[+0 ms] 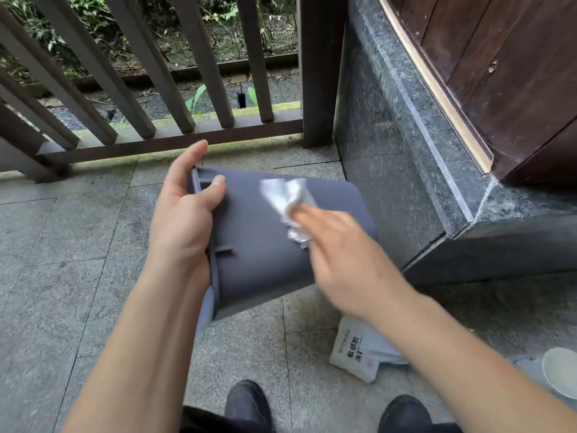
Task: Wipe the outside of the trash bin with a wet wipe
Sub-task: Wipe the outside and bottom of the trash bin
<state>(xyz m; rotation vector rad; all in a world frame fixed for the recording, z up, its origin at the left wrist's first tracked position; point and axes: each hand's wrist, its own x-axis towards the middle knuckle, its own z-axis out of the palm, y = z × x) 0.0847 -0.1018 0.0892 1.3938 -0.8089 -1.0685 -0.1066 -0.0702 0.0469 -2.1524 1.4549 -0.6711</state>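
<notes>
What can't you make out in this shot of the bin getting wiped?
All in the head view:
- Right hand: motion-blurred, grip on the wet wipe unclear.
- Trash bin opening: faces away, partly behind the left hand.
- Wipes pack: partly under the right forearm.
- White dish: cut off at the right edge.

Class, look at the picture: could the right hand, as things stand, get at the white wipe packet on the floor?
Probably yes. The wipe packet lies on the paving just under the right hand's forearm, with nothing over it; the hand presses a wet wipe to the trash bin.

Bare forearms, no sleeves; dark trousers (199, 421), black shoes (248, 403).
</notes>
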